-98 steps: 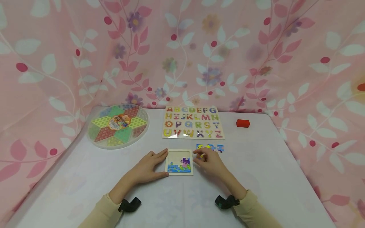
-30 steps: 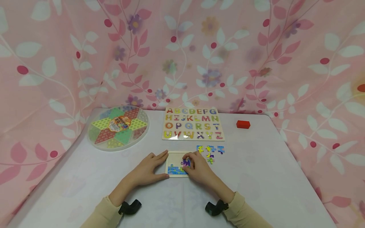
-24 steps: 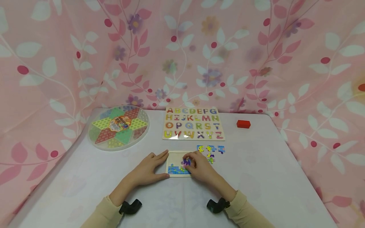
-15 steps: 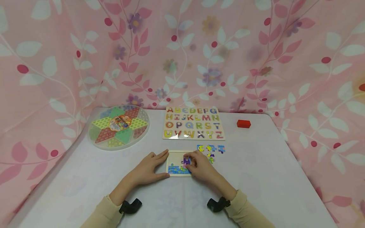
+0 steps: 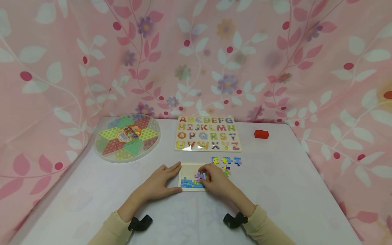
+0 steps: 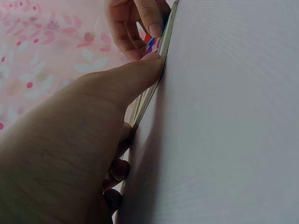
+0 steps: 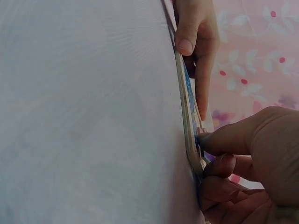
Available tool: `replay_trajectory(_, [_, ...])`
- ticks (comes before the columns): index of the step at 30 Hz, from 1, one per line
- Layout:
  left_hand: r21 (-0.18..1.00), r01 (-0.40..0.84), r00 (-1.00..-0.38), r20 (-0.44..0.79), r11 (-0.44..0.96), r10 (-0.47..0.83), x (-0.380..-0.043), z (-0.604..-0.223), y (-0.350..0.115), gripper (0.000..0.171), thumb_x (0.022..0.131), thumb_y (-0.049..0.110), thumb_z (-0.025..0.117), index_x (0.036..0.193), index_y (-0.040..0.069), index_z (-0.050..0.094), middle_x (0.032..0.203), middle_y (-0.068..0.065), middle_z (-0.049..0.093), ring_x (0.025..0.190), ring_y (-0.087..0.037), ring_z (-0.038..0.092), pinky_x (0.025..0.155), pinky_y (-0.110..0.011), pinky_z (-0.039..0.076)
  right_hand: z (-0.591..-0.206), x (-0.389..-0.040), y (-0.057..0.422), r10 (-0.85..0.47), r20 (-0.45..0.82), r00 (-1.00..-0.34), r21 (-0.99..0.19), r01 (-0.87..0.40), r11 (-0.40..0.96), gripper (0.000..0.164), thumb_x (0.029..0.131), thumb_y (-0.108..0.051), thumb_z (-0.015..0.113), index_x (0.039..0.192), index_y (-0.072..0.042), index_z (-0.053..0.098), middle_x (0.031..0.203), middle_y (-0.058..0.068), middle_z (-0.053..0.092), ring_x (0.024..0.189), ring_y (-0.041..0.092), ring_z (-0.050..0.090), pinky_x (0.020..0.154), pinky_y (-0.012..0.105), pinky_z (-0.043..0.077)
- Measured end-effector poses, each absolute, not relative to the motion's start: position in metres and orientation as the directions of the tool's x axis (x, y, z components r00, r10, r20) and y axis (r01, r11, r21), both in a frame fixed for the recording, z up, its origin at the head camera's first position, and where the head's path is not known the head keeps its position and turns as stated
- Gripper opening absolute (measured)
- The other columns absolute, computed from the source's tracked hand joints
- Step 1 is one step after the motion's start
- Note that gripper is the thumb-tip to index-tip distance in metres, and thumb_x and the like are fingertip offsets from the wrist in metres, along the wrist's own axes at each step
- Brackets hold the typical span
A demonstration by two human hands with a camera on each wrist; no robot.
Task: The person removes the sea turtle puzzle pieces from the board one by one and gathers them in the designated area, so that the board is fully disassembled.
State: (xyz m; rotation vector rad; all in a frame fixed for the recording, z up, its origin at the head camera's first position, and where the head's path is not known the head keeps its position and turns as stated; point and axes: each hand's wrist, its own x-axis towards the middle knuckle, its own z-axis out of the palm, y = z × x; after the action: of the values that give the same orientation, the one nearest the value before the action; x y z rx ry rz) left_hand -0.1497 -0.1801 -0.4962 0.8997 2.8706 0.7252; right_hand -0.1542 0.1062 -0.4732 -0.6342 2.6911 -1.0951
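Note:
A small square wooden jigsaw tray (image 5: 195,164) lies on the white cloth, its lower part filled with blue and green pieces. My left hand (image 5: 157,182) rests along the tray's left side, its straight index finger at the far corner and thumb at the near one. Over the tray's right part, my right hand (image 5: 218,180) pinches a pink and purple puzzle piece (image 5: 200,175) between thumb and fingers. The right wrist view shows the right thumb (image 7: 229,138) low against the tray's edge; the fingers partly hide the piece.
Several loose puzzle pieces (image 5: 226,160) lie just beyond and right of the tray. Behind it is an alphabet board (image 5: 208,132). A round Chinese checkers board (image 5: 127,137) stands at the left, a red block (image 5: 261,134) at the back right. A floral curtain (image 5: 196,68) hangs behind.
My right hand has moved left from beside the tray onto its right part, uncovering loose pieces. The purple area under its fingers shows less than half a second ago. My left hand stays put.

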Motion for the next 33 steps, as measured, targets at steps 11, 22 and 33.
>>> replay_trajectory(11, [0.46, 0.513, -0.834, 0.068, 0.725, 0.548, -0.1496, -0.4946, -0.1792, 0.091, 0.091, 0.061, 0.076, 0.162, 0.011, 0.046, 0.17, 0.0, 0.04, 0.094, -0.01, 0.042, 0.08, -0.028, 0.041, -0.4705, -0.1557, 0.1067, -0.461, -0.026, -0.887, -0.676, -0.324, 0.662, 0.036, 0.101, -0.012, 0.073, 0.135, -0.006, 0.066, 0.096, -0.002, 0.06, 0.079, 0.013, 0.053, 0.067, 0.024, 0.045])
replay_trajectory(22, [0.465, 0.515, -0.833, 0.07, 0.721, 0.549, -0.1487, -0.4945, -0.1795, 0.09, 0.092, 0.061, 0.075, 0.162, 0.011, 0.046, 0.17, 0.0, 0.04, 0.093, -0.01, 0.042, 0.079, -0.027, 0.04, -0.4732, -0.1574, 0.1088, -0.465, -0.001, -0.885, -0.681, -0.34, 0.649, 0.034, 0.098, -0.019, 0.079, 0.129, -0.01, 0.068, 0.095, -0.002, 0.061, 0.076, 0.013, 0.052, 0.065, 0.024, 0.042])
replay_trajectory(33, [0.453, 0.523, -0.83, 0.078, 0.722, 0.552, -0.1499, -0.4961, -0.1805, 0.091, 0.092, 0.06, 0.075, 0.162, 0.011, 0.045, 0.17, -0.001, 0.039, 0.094, -0.01, 0.043, 0.08, -0.029, 0.041, -0.4721, -0.1613, 0.1125, -0.46, 0.031, -0.887, -0.645, -0.369, 0.669, 0.033, 0.098, -0.016, 0.078, 0.13, -0.007, 0.074, 0.096, -0.003, 0.063, 0.077, 0.012, 0.053, 0.066, 0.024, 0.045])
